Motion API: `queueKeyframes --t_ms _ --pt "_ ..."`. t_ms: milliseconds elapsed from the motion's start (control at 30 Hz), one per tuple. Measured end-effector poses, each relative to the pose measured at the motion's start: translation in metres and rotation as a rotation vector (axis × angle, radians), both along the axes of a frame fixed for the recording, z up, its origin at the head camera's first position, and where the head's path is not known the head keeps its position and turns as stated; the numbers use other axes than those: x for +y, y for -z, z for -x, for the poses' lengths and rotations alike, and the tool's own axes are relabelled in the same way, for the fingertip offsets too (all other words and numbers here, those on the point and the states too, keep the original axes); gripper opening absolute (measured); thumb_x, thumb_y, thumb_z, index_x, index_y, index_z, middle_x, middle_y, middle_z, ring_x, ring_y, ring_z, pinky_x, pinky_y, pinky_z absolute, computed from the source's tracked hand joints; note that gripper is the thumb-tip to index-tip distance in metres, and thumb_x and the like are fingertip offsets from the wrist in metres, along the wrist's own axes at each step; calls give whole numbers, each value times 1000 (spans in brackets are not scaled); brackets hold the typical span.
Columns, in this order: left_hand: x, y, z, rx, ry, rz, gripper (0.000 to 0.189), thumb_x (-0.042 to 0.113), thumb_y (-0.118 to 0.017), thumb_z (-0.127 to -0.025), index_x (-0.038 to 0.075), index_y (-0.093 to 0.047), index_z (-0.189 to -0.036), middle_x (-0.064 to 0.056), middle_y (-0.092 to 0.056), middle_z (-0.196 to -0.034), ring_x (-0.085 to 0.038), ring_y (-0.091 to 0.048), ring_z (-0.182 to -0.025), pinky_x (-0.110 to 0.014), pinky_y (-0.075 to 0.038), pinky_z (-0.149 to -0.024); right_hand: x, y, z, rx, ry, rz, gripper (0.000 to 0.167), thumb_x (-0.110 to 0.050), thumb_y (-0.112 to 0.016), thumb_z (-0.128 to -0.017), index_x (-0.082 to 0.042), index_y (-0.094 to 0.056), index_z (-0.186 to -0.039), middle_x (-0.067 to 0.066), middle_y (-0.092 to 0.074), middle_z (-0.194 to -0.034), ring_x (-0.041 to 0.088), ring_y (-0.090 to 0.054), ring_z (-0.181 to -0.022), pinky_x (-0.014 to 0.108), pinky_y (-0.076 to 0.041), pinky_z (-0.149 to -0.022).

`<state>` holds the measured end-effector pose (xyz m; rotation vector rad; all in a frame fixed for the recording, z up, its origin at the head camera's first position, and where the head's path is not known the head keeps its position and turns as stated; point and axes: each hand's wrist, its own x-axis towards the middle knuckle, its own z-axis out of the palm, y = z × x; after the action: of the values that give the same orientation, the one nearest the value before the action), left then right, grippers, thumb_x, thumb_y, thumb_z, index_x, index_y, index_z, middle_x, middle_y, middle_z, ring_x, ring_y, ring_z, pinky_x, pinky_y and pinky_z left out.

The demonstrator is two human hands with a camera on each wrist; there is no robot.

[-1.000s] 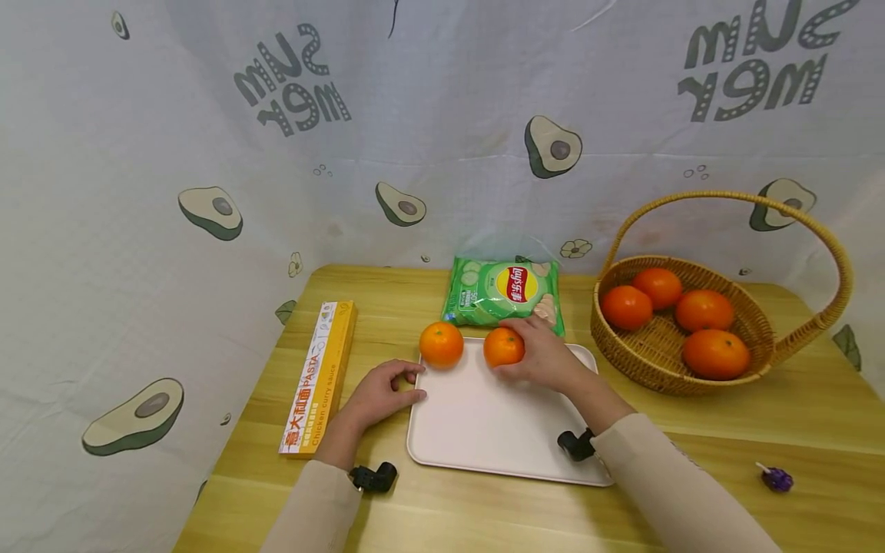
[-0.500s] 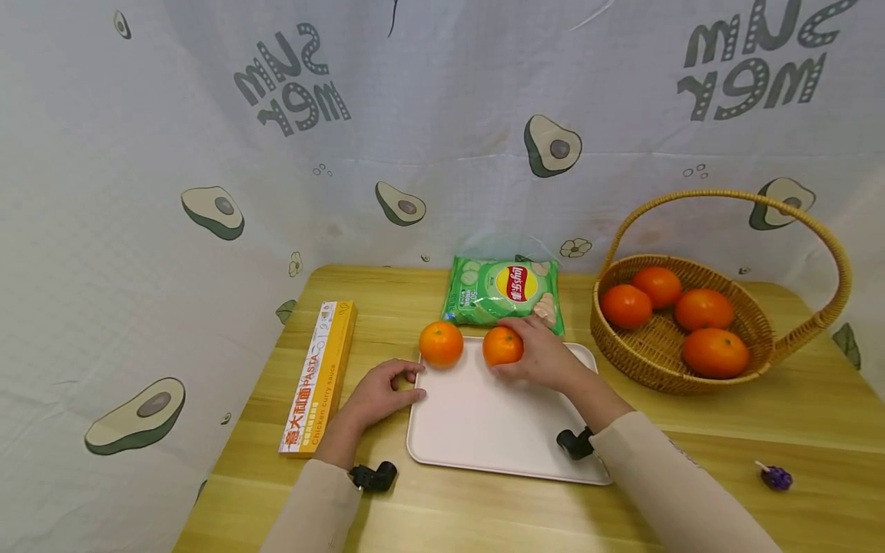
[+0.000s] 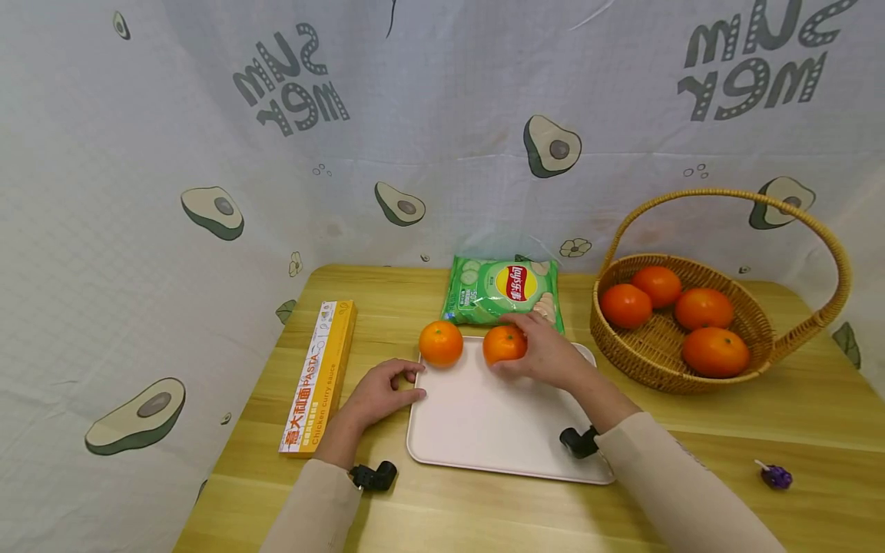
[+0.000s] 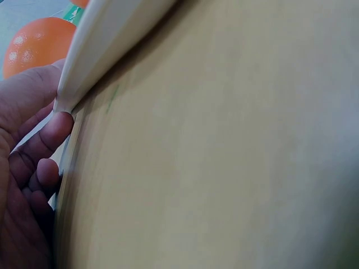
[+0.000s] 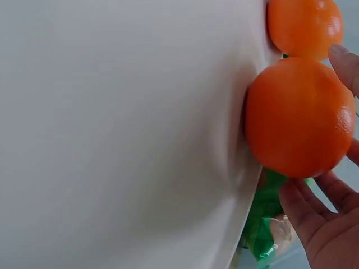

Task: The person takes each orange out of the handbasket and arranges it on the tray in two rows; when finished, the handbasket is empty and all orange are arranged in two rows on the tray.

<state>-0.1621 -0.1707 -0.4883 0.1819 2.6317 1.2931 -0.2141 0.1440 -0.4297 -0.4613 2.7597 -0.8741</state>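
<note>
My left hand [image 3: 382,392] pinches the left rim of a pale tray [image 3: 484,430]; in the left wrist view, thumb and fingertip meet at the tray edge [image 4: 84,61]. At the tray's far edge, my right hand [image 3: 549,355] holds an orange [image 3: 503,346], fingers behind it and thumb in front. Seen from the right wrist, the fingertips sit loosely round this orange [image 5: 300,117]. A second orange [image 3: 441,343] rests at the tray's far left corner.
A green chip bag [image 3: 498,292] lies behind the tray. Left of it is a yellow pasta box [image 3: 318,380]. A wicker basket [image 3: 639,357] with a tall handle and several orange-red fruits stands at the right. A purple lollipop [image 3: 777,477] lies near the right front.
My right hand has shifted slightly right and its fingers have loosened a little round the orange. The left hand, tray and other orange have stayed put.
</note>
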Motion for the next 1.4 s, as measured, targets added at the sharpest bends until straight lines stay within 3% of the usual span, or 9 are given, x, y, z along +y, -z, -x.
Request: queueKeyframes --t_ms 200,400,567,733,1100,1400 --pt "0 0 0 -1 5 -8 32 25 -82 -87 22 -74 -118 5 -64 -102 -15 -48 -80 -26 -39 -71 10 -12 -5 70 -25 47 85 -41 -88 -78 -8 -50 -146 19 -51 -138 37 -51 -126 61 -43 -108" --pt "0 0 0 2 1 -13 32 25 -82 -86 22 -74 -117 4 -65 -102 -15 -49 -80 -26 -40 -71 34 -35 -14 124 4 30 82 -41 -86 -81 -7 -49 -147 20 -51 -139 41 -54 -121 60 -49 -100" --pt "0 0 0 10 0 -10 32 25 -82 -86 22 -74 -117 5 -64 -101 -15 -48 -80 -26 -39 -71 72 -55 -21 172 69 -53 86 -52 -81 -83 -9 -48 -149 20 -50 -143 43 -55 -120 64 -49 -98" --pt "0 0 0 14 5 -5 32 25 -83 -86 22 -74 -117 5 -64 -101 -15 -48 -80 -26 -39 -70 122 -62 -25 280 102 -117 82 -46 -83 -83 -3 -50 -144 27 -48 -141 47 -52 -119 69 -44 -96" --pt "0 0 0 -1 1 2 33 25 -82 -86 22 -74 -118 5 -64 -102 -14 -48 -81 -26 -39 -73 224 -49 -19 292 98 -283 76 -38 -88 -78 3 -55 -133 37 -49 -131 55 -47 -116 72 -41 -90" --pt "1 -2 0 -8 2 32 34 27 -82 -86 23 -74 -119 5 -65 -102 -14 -49 -82 -27 -39 -73 245 -35 -15 350 25 -270 59 -24 -92 -72 3 -67 -118 35 -57 -118 50 -54 -105 65 -46 -82"
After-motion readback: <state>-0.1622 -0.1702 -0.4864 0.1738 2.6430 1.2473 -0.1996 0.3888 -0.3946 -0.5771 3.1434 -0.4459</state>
